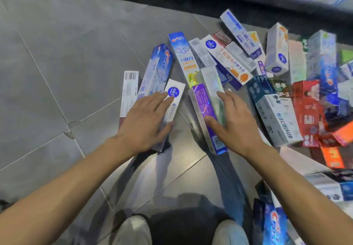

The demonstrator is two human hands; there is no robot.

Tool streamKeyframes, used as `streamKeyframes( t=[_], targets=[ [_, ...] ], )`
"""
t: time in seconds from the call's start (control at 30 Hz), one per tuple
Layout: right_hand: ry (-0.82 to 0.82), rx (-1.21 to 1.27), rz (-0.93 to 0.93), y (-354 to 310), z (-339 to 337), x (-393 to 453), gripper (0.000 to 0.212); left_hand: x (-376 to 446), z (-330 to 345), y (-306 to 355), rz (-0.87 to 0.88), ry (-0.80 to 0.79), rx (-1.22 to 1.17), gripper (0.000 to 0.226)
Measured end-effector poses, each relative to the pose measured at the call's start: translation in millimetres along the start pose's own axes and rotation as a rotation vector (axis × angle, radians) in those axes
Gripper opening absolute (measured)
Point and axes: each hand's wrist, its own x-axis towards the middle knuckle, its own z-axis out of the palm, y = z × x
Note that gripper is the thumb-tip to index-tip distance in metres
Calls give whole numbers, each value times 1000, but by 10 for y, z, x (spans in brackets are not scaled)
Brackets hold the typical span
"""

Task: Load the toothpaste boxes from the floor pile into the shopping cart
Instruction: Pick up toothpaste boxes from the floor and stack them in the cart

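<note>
Bare floor point(57, 63) left of pile point(248, 72)

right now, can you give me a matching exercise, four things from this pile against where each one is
Things:
1. white box with blue circle
2. purple holographic box
3. red box
4. barcode box

Places:
A. far left edge of the pile
B. under the left hand
C. right side of the pile
D. under the right hand

Pairs: 1-B, 2-D, 3-C, 4-A
</note>
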Motion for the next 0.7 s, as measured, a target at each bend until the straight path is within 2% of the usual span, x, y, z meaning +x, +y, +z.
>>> streamKeyframes(
  t=[0.13,0.3,0.37,0.5,0.6,0.7],
  targets=[
    [-26,43,80,39,-16,-57,81,-25,-14,106,-74,-1,-50,73],
    [-59,167,231,87,90,-218,72,-61,123,287,-73,29,-145,66],
    [-106,225,327,89,121,-203,77,-25,187,389,-74,16,-224,62],
    [-132,236,400,115,216,-68,85,-27,236,542,-101,-1,-361,54],
    [-168,316,442,103,292,-58,73,-56,259,588,-194,-3,-496,53],
    [-247,537,513,81,362,-148,48,-11,343,668,-394,-49,-767,54]
  ],
)
